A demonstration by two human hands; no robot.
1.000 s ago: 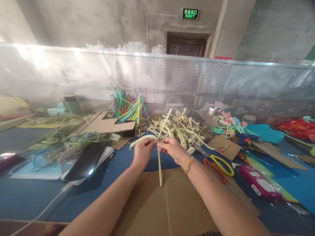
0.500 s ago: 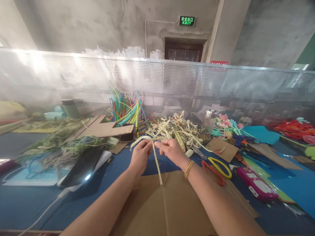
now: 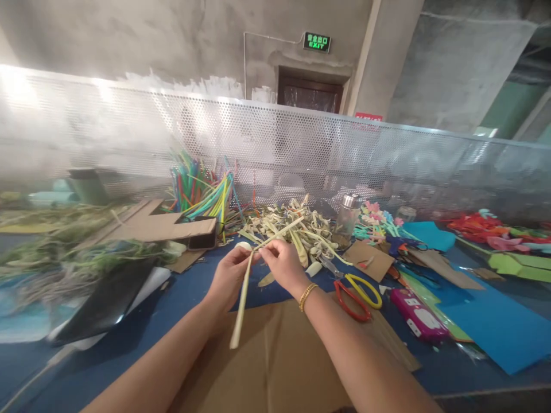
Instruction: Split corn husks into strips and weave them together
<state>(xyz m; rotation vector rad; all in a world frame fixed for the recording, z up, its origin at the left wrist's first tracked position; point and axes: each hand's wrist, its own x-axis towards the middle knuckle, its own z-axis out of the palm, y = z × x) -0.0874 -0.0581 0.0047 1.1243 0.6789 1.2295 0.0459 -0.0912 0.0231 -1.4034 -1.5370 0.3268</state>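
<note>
1. Our bare left hand (image 3: 227, 277) pinches the pale green-cream, flat fibrous strips (image 3: 243, 301) between thumb and fingertips. One end hangs toward us over the big brown cardboard sheet (image 3: 301, 350). We'd do well to make this grip the firm anchor, without crushing.
2. The strips cross between our hands; whether they are knotted there is too small to tell.
3. Our bare right hand (image 3: 282, 265) grasps them just beside the crossing, another end pointing up and rightward above the knuckles. Light, even tension should suit such thin stuff; a hard tug might split it.
4. Around us, from the left: a matted green-grey fibre tangle (image 3: 109, 258), a notched brown cardboard piece (image 3: 146, 228) and a bunch of multicoloured thin sticks (image 3: 202, 189).
5. Straight behind our hands, a heap of curled, cream-coloured dry strips (image 3: 316, 225) backs the work closely; loose ends could snag.
6. Farther right lie red-and-yellow-handled scissors (image 3: 365, 280), near our right forearm, then a magenta oblong case (image 3: 417, 315); neither blocks our fingers.
</note>
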